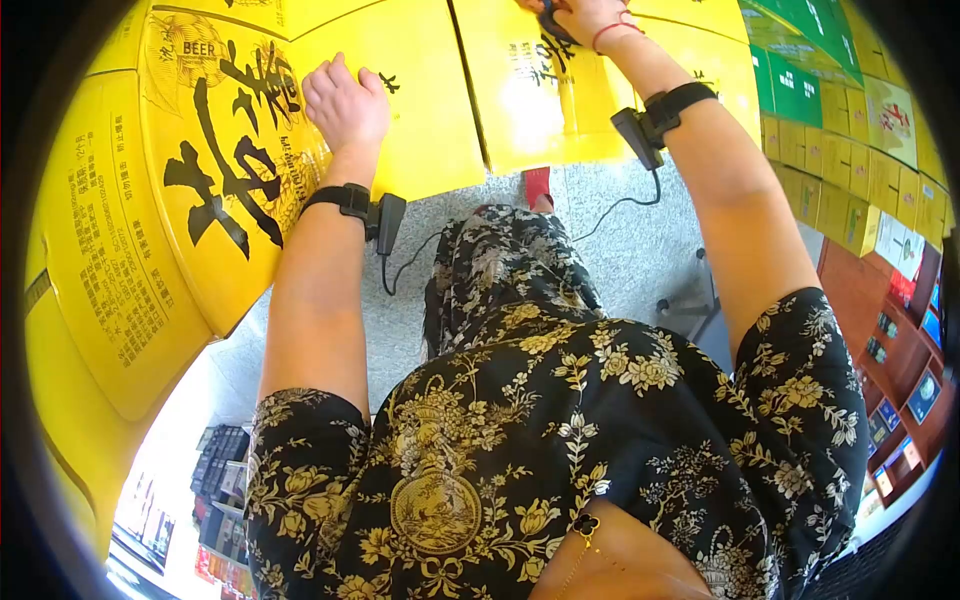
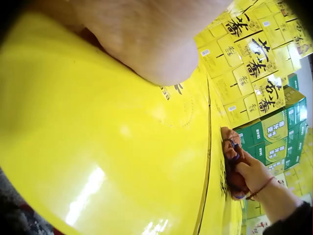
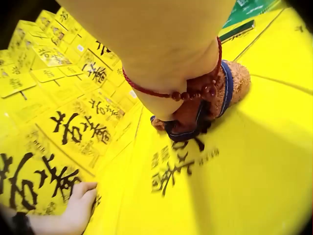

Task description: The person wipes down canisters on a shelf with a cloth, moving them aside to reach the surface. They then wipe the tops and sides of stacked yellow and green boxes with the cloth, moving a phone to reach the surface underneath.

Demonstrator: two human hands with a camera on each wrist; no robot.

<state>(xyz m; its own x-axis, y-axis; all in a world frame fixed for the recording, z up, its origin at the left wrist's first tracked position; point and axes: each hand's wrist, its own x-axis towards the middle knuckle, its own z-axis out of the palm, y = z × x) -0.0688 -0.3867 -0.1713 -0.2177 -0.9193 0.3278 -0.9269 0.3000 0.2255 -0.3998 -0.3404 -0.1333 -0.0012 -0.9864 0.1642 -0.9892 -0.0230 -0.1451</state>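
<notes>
My right hand (image 1: 592, 18) grips a bunched brown cloth (image 3: 238, 84) with dark blue edging. The cloth lies against the top of a yellow carton (image 3: 210, 181) printed with black characters, covering part of the lettering. A red beaded bracelet (image 3: 190, 94) circles that wrist. On the left, my other hand (image 1: 347, 105) rests on a neighbouring yellow carton (image 1: 420, 140), holding nothing. In the left wrist view the brown cloth (image 2: 236, 183) bulges out below the fingers of the right hand (image 2: 255, 175).
Stacked yellow cartons (image 2: 254, 54) rise beyond the work surface, beside green cartons (image 2: 274, 132). A large carton marked BEER (image 1: 200, 55) stands at the left. A flat dark object (image 3: 237, 30) lies near the cloth. Shelves (image 1: 905, 370) stand at the right, over a grey speckled floor (image 1: 620, 215).
</notes>
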